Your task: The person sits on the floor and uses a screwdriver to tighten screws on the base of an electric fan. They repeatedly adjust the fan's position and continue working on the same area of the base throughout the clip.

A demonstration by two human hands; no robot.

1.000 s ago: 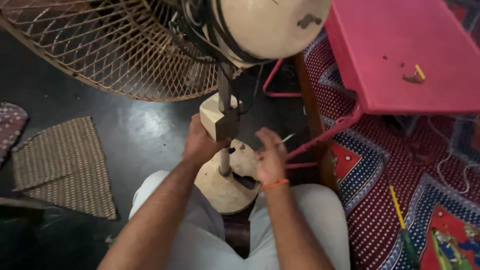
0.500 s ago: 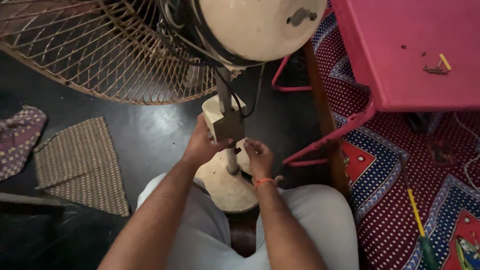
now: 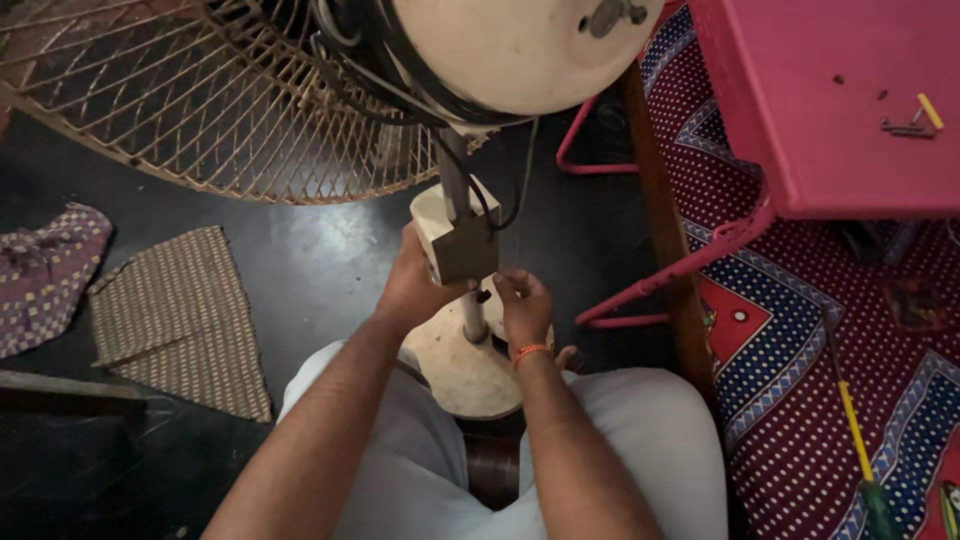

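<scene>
A cream pedestal fan stands in front of me, its motor housing [image 3: 520, 50] at the top and its wire guard [image 3: 200, 100] to the left. My left hand [image 3: 415, 285] grips the side of the fan's cream switch box [image 3: 455, 235] on the pole. My right hand [image 3: 522, 305], with an orange band at the wrist, pinches a small dark part just under the box's right corner. The round base [image 3: 470, 365] sits between my knees, partly hidden by my arms.
A pink metal-legged table [image 3: 830, 120] with a few small metal bits stands at the right over a red and blue patterned mat [image 3: 800, 400]. A yellow-handled screwdriver [image 3: 860, 450] lies on the mat. Two woven cloths [image 3: 180, 320] lie on the dark floor at left.
My right hand has come in from the right of the pole to under the switch box. The view has shifted slightly; my left hand stays on the box.
</scene>
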